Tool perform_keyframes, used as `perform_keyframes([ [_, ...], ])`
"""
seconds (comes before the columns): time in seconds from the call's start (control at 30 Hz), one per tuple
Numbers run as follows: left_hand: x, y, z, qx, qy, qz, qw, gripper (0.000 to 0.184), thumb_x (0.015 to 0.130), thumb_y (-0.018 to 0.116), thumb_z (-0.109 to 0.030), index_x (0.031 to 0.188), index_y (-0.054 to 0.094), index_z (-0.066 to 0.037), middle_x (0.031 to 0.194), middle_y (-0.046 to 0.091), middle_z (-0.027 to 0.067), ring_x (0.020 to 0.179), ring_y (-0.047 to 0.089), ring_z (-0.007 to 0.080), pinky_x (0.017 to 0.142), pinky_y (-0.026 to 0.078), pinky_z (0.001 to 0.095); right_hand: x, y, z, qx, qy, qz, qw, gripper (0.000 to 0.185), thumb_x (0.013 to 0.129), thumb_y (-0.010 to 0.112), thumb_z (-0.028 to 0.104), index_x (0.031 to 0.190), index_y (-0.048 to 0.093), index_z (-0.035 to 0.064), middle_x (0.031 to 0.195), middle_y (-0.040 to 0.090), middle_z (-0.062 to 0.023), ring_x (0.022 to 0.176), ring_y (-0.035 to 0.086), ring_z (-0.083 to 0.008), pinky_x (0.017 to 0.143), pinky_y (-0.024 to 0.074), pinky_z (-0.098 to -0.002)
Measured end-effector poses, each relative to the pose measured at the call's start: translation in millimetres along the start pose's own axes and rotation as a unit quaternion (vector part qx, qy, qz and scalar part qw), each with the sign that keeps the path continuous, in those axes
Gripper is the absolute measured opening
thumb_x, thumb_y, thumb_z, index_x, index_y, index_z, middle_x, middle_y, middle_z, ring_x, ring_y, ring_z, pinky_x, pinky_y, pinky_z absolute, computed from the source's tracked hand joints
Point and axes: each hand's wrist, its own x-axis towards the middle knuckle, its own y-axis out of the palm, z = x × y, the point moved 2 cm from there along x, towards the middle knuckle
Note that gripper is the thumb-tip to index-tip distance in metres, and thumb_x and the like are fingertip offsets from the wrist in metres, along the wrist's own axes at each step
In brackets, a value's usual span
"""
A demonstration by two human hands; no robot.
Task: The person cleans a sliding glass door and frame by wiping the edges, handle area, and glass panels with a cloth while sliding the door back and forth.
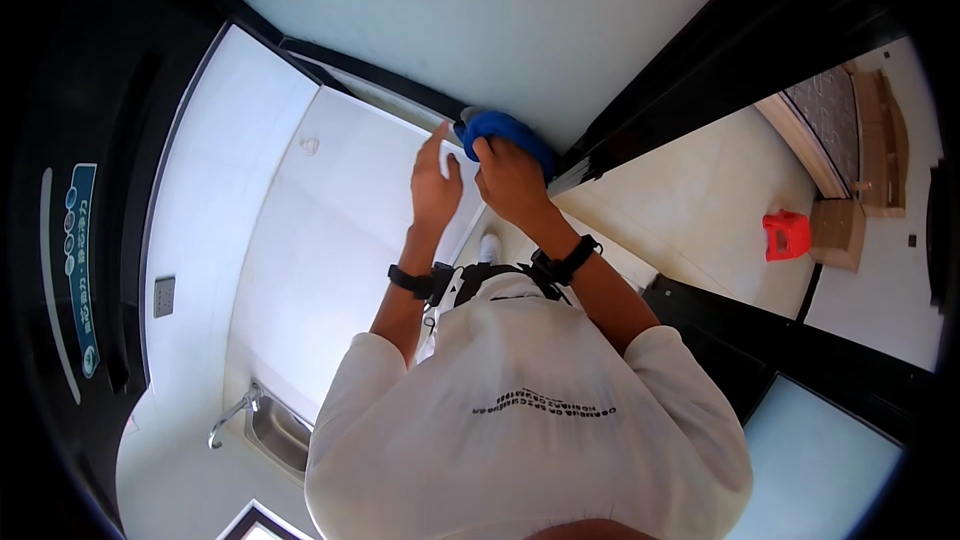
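A bunched blue cloth [512, 128] is held at the black bottom frame of a large frosted pane [480, 20]. My right hand [512, 180] is closed on the cloth, with fingers curled into it. Just left of it, my left hand [435, 185] is raised with its fingers apart, near the edge of the white counter [350, 170], and nothing shows in it. A small grey piece sticks out at the cloth's upper left; what it is cannot be made out.
A steel sink [278, 430] with a faucet [235, 415] lies at the lower left. A wall socket [164, 296] is at the left. Through the doorway at the right are a red stool [787, 235], a wooden cabinet [838, 233] and a bed [822, 120].
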Motion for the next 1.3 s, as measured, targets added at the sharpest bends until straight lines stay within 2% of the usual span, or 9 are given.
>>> perform_keyframes([
  [0.23, 35, -17, 17, -0.08, 0.079, 0.155, 0.982, 0.079, 0.076, 0.046, 0.02, 0.15, 0.037, -0.006, 0.151, 0.043, 0.0182, 0.143, 0.037, 0.0332, 0.118, 0.029, 0.0385, 26, 45, -4, 0.172, -0.013, -0.019, 0.985, 0.037, 0.082, 0.058, 0.0, 0.118, 0.048, 0.0034, 0.099, 0.063, -0.0235, 0.087, 0.062, -0.0433, 0.074, 0.0496, -0.0509],
  [0.43, 41, -9, 39, -0.026, 0.097, 0.107, 0.989, 0.071, 0.077, 0.066, 0.011, 0.143, 0.045, -0.003, 0.142, 0.053, 0.0197, 0.133, 0.049, 0.0364, 0.111, 0.039, 0.04, 30, 59, 3, 0.114, 0.028, 0.048, 0.992, 0.032, 0.08, 0.058, 0.0, 0.11, 0.05, 0.0057, 0.099, 0.063, -0.023, 0.094, 0.062, -0.0414, 0.08, 0.0491, -0.0511],
  [0.77, 23, 8, 53, -0.06, 0.062, 0.092, 0.992, 0.052, 0.083, 0.062, -0.002, 0.134, 0.053, -0.007, 0.126, 0.063, 0.0202, 0.114, 0.061, 0.0391, 0.095, 0.051, 0.0415, 18, 54, 6, -0.028, 0.0, 0.034, 0.999, 0.039, 0.082, 0.063, 0.006, 0.118, 0.049, 0.0073, 0.105, 0.065, -0.0155, 0.1, 0.063, -0.033, 0.087, 0.0464, -0.0449],
  [0.93, 32, -8, 51, -0.139, -0.096, 0.1, 0.981, 0.019, 0.081, 0.056, 0.001, 0.096, 0.068, 0.002, 0.081, 0.071, 0.0169, 0.077, 0.071, 0.0222, 0.071, 0.056, 0.0351, 2, 42, 21, -0.055, -0.047, 0.027, 0.997, 0.062, 0.079, 0.064, 0.006, 0.138, 0.045, 0.0091, 0.106, 0.065, -0.014, 0.099, 0.06, -0.0311, 0.085, 0.0434, -0.0497],
  [1.0, 25, 0, 82, -0.269, -0.214, 0.068, 0.937, 0.015, 0.08, 0.053, -0.009, 0.084, 0.065, 0.0, 0.068, 0.065, 0.0073, 0.062, 0.062, 0.0168, 0.058, 0.051, 0.0299, -13, 39, 26, -0.099, -0.074, 0.027, 0.992, 0.084, 0.077, 0.066, 0.008, 0.154, 0.033, 0.0122, 0.116, 0.064, -0.0124, 0.11, 0.058, -0.0291, 0.093, 0.0418, -0.0531],
  [1.07, 32, -4, 83, -0.364, -0.294, 0.02, 0.884, 0.015, 0.078, 0.054, -0.02, 0.081, 0.058, -0.006, 0.067, 0.055, 0.0036, 0.059, 0.054, 0.0155, 0.055, 0.045, 0.0298, -19, 33, 25, -0.123, -0.083, 0.007, 0.989, 0.08, 0.078, 0.065, 0.009, 0.152, 0.035, 0.0109, 0.127, 0.058, -0.0149, 0.117, 0.055, -0.0306, 0.1, 0.0403, -0.0522],
  [1.23, 53, -3, 47, -0.223, -0.368, -0.051, 0.902, 0.037, 0.082, 0.064, -0.02, 0.113, 0.057, -0.001, 0.089, 0.064, 0.014, 0.087, 0.069, 0.027, 0.068, 0.055, 0.0418, -9, 42, 9, -0.12, -0.035, 0.051, 0.991, 0.068, 0.082, 0.063, 0.008, 0.147, 0.041, 0.0074, 0.14, 0.048, -0.0183, 0.123, 0.054, -0.0342, 0.098, 0.0485, -0.0456],
  [1.27, 46, -5, 42, -0.116, -0.227, -0.14, 0.957, 0.041, 0.082, 0.064, -0.01, 0.123, 0.056, -0.004, 0.101, 0.067, 0.0188, 0.1, 0.068, 0.0333, 0.078, 0.057, 0.0438, -5, 43, 10, -0.111, -0.039, 0.052, 0.992, 0.065, 0.083, 0.061, 0.006, 0.145, 0.042, 0.0066, 0.141, 0.048, -0.0188, 0.122, 0.054, -0.0354, 0.093, 0.0514, -0.0438],
  [1.3, 43, -6, 47, -0.12, -0.234, -0.152, 0.953, 0.041, 0.082, 0.064, -0.01, 0.123, 0.056, -0.004, 0.101, 0.067, 0.0188, 0.1, 0.068, 0.0333, 0.078, 0.057, 0.0438, 0, 45, 10, -0.102, -0.043, 0.052, 0.992, 0.061, 0.085, 0.059, 0.004, 0.144, 0.043, 0.0057, 0.141, 0.048, -0.0192, 0.121, 0.055, -0.0365, 0.089, 0.0543, -0.0419],
])
